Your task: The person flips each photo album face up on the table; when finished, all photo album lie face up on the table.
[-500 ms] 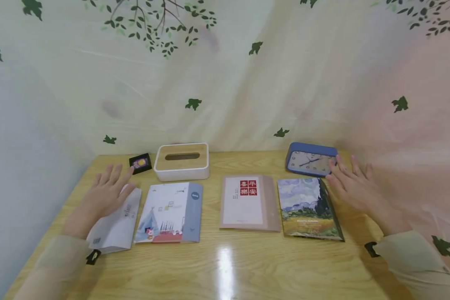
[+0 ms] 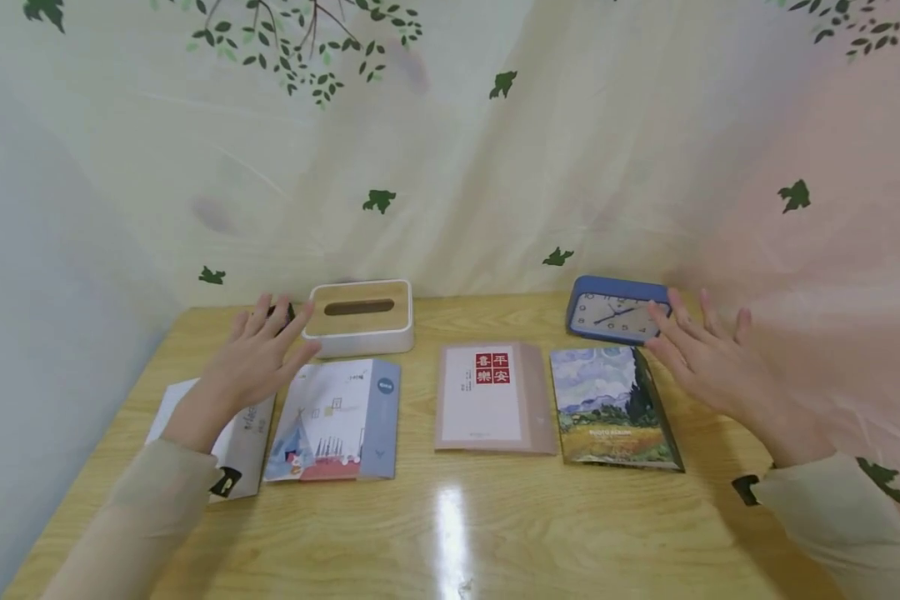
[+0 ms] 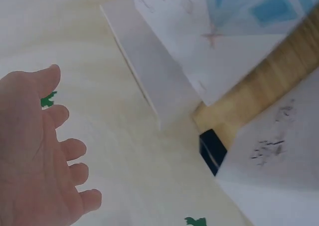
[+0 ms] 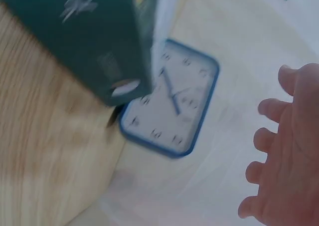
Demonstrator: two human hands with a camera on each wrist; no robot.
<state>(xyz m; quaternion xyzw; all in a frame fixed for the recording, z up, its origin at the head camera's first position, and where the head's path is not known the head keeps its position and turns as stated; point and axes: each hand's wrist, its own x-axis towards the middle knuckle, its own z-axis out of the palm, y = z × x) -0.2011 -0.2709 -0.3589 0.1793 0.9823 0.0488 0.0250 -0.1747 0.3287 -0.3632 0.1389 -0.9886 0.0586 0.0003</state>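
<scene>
My left hand point(image 2: 251, 367) hovers with its fingers spread, holding nothing. In the head view it overlaps a white book point(image 2: 251, 450) and hides most of a small black box point(image 2: 289, 313). Right of that book lies a picture book point(image 2: 337, 425) with a tent on its cover. Across the table, my right hand point(image 2: 727, 375) is also spread and holds nothing; its fingertips overlap the right side of a blue clock point(image 2: 603, 332). Nearest below them is a photo album point(image 2: 607, 408) with a painted landscape. In both wrist views the palms show bare.
A pink book point(image 2: 543, 417) with red character squares lies mid-table. Behind the picture book stands a white tissue box point(image 2: 360, 342) with a wooden top. Leaf-printed cloth point(image 2: 457, 183) hangs along the back of the wooden table point(image 2: 360, 533).
My left hand has moved right, from over the white book toward the tissue box, and now covers the small black box. The right hand barely shifts. The head view has tilted slightly.
</scene>
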